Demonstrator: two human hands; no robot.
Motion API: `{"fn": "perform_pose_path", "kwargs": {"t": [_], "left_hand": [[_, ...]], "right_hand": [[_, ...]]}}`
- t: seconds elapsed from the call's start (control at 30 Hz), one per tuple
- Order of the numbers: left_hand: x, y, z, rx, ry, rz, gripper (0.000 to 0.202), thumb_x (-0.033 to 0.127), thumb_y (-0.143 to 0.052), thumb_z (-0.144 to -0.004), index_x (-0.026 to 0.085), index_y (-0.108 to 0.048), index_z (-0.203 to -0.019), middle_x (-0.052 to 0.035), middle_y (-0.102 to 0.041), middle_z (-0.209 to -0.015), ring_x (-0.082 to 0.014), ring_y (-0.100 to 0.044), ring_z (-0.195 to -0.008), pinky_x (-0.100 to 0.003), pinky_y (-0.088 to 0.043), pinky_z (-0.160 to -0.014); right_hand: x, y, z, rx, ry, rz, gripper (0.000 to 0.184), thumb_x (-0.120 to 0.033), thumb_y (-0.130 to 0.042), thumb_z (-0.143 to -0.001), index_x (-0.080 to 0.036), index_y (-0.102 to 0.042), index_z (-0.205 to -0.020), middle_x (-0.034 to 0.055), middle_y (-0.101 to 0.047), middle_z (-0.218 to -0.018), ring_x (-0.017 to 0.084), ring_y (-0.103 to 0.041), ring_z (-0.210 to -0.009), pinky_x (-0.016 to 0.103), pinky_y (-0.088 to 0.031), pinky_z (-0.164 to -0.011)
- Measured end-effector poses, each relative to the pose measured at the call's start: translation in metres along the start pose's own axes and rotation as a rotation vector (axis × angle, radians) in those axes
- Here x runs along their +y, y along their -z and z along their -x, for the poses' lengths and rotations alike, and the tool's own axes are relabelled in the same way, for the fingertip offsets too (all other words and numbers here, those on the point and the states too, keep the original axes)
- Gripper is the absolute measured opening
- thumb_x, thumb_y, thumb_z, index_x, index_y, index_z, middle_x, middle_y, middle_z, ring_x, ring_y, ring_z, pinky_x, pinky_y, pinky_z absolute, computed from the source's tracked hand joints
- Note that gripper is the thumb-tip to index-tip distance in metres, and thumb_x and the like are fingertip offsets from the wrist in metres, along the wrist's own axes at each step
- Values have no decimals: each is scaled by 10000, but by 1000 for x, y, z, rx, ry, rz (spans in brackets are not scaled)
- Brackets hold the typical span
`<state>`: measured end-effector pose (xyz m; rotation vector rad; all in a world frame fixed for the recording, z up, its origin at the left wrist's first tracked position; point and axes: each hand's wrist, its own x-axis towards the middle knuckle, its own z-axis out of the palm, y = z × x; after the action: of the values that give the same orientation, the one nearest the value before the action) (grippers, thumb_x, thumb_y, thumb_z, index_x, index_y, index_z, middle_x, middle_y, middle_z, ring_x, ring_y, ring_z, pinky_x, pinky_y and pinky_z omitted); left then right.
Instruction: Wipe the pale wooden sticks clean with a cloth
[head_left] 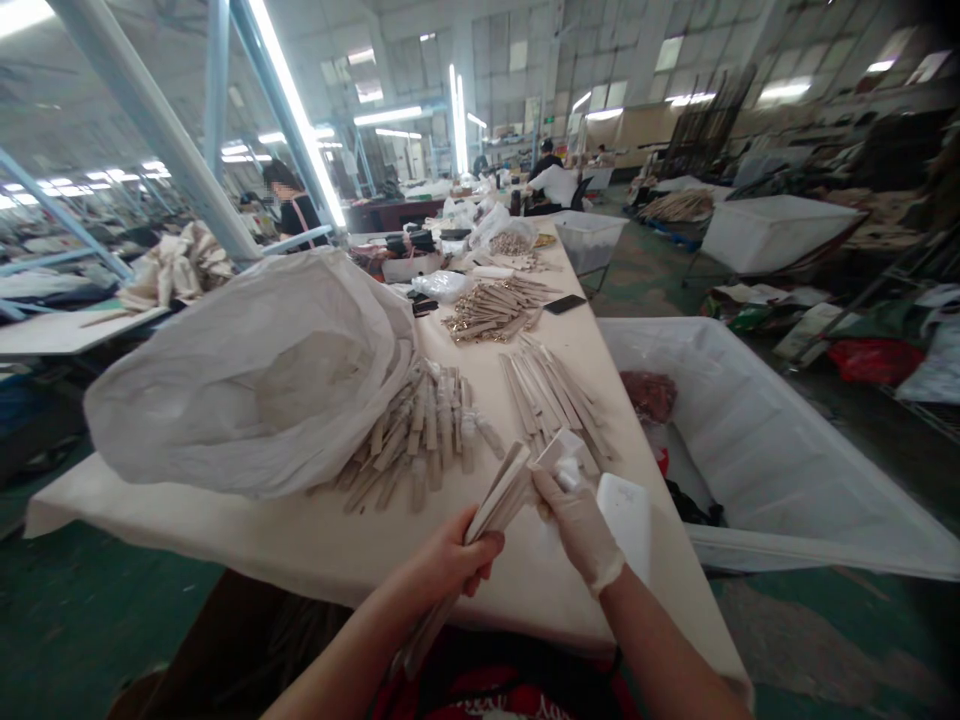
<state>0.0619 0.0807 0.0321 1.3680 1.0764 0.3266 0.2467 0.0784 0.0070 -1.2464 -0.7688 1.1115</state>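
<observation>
My left hand (457, 560) is bare and closed around a bundle of flat beige strips (504, 490), whose lower ends hang toward my lap. My right hand (574, 525), in a pale glove, is closed at the far end of that bundle. Its fingers hold a small glossy white piece (564, 458), whose exact kind I cannot make out. Loose beige strips (551, 395) lie just beyond my right hand, and a white block-like object (627, 520) sits beside it. Left of my hands, wrapped bundles of strips (420, 430) lie at the mouth of a large white bag (247, 380).
A pile of strips with metal ends (491, 310) and a dark phone-like slab (565, 304) lie farther up the cream-covered table (360, 555). A big white bin (780, 450) stands against the right edge. People (546, 160) work in the background.
</observation>
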Motion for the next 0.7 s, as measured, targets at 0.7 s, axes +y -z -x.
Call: {"fn": "perform_pose_path", "kwargs": {"t": [0.7], "left_hand": [[3, -7, -14, 357, -139, 107, 280, 428, -531, -686, 175, -410, -687, 80, -438, -431, -45, -361, -317, -161, -279, -325]], "right_hand": [[8, -33, 13, -114, -305, -383, 351, -547, -557, -703, -199, -569, -660, -36, -452, -412, 116, -427, -380, 231, -302, -361]]}}
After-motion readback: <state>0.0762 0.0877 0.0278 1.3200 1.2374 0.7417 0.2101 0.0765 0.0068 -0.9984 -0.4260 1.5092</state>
